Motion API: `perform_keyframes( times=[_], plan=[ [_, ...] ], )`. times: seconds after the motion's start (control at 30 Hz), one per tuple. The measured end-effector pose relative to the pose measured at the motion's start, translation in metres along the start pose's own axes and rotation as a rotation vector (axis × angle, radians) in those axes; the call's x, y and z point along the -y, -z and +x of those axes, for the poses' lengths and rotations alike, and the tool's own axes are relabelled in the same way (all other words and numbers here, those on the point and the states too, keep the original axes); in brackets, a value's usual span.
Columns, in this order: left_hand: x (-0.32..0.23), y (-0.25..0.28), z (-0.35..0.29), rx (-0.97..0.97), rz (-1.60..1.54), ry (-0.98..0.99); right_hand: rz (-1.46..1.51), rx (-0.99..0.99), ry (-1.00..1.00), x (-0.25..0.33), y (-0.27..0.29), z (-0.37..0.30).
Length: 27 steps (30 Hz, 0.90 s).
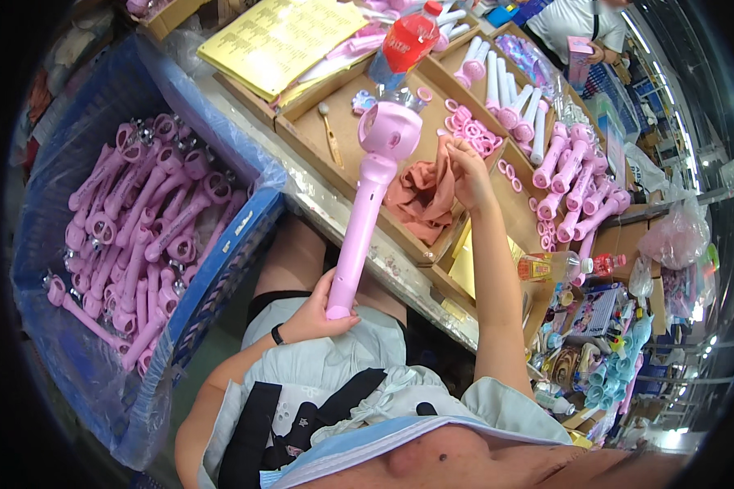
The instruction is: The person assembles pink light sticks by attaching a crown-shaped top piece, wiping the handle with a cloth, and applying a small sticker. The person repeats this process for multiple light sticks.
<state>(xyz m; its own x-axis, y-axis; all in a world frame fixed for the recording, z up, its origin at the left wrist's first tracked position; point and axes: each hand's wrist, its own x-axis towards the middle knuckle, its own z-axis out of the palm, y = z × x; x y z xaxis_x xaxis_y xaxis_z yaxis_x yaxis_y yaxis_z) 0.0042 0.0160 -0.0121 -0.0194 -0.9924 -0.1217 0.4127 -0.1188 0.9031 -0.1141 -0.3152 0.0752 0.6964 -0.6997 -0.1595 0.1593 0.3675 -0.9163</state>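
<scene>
A pink plastic toy wand (361, 218) stands tilted upright in front of me, its round hollow head at the top. My left hand (310, 316) is closed round the lower end of its handle, above my lap. Over the tray, my right hand (471, 178) pinches one corner of a crumpled reddish-brown cloth (420, 200). Most of that cloth lies bunched in the front part of the wooden tray (306, 122). The cloth and the wand's head are apart.
On my left, a blue plastic-lined crate (220, 261) holds many pink wands (130, 212). The tray carries a brush (330, 134), pink rings (473, 130) and a red-labelled bottle (406, 45). More wands (579, 175) lie at right. Behind them is another person (571, 28).
</scene>
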Motion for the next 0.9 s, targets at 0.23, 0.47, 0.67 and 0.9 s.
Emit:
perform_keyframes(
  times=[0.23,0.47,0.67,0.9],
  plan=[
    [-0.007,-0.001,-0.005,-0.037,0.020,0.022,-0.555,0.030,0.168,-0.020,-0.057,-0.062],
    [-0.011,-0.002,-0.003,-0.053,0.126,0.045,-1.034,0.315,0.562,-0.039,-0.107,-0.079],
    [-0.010,-0.002,-0.003,-0.074,0.262,0.006,-1.185,-0.020,0.421,-0.031,-0.111,-0.054],
    [-0.015,-0.002,-0.004,-0.089,0.227,0.041,-1.392,-0.009,0.615,-0.036,-0.108,-0.060]
  ],
)
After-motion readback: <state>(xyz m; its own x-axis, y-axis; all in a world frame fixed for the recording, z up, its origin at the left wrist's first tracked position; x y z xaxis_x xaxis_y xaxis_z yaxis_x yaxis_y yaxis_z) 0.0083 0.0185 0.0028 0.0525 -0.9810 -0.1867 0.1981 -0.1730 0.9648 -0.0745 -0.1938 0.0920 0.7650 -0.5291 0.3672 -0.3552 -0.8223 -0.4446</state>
